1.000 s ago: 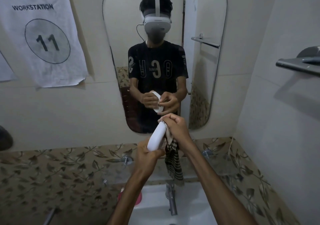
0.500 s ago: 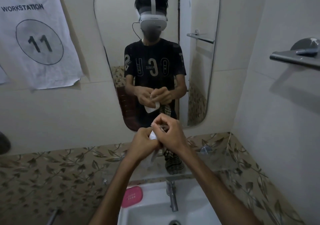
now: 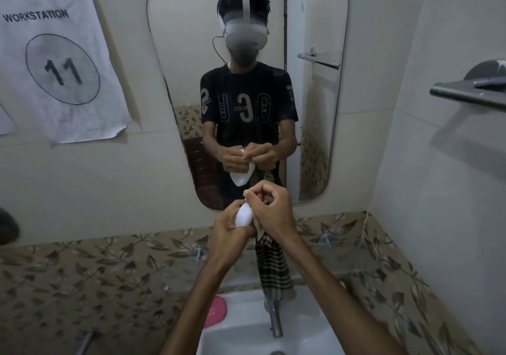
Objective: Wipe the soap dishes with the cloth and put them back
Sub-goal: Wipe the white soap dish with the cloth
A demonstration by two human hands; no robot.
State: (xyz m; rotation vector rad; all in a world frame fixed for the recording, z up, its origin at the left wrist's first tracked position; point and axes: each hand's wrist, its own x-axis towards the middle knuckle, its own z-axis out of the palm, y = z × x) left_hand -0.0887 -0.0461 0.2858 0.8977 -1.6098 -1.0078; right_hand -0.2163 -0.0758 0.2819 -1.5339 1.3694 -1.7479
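Taking the tap (image 3: 275,319) as the landmark: far up to its left a paper sign (image 3: 54,61) hangs on the wall, and just left of the tap a pink soap dish (image 3: 217,311) rests on the basin (image 3: 246,332) rim. Above the tap, the left hand (image 3: 227,234) curls around a white soap dish (image 3: 243,215), gripping it from below. Right beside it, the right hand (image 3: 273,209) pinches a striped cloth (image 3: 273,267) against the dish, the rest of the cloth hanging down toward the tap. Wiping of the white dish seems underway; it is not yet put back, and whether the pink one is already wiped cannot be told. Far right, a metal rail (image 3: 468,94) juts from the wall.
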